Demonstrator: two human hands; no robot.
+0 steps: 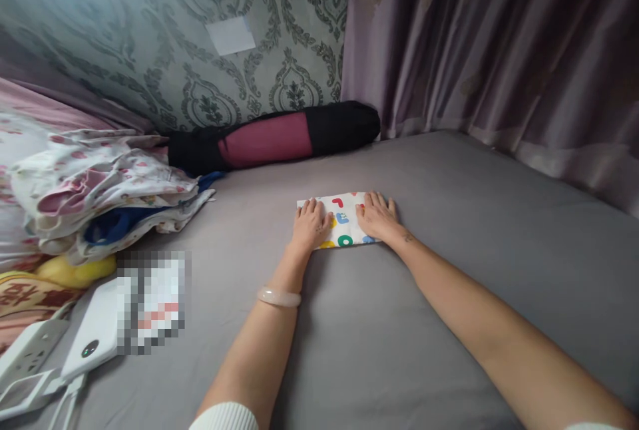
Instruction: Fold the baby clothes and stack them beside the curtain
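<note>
A folded white cloth [344, 225] printed with colourful letters lies flat on the grey bed sheet [359, 323]. My left hand [310, 222] rests palm down on its left end, fingers stretched forward. On the right end lies my right hand [378, 215], also flat with the fingers spread. Both palms press on the fabric without gripping it, and they cover parts of its two ends. A pale bangle [279, 297] circles my left wrist.
A black and maroon roll [269, 140] lies along the patterned wall. Piled clothes [114, 184] sit at the left, above a white power bank [102, 323], a power strip [32, 353] and white cables [70, 397]. Purple curtains [479, 50] hang at the right.
</note>
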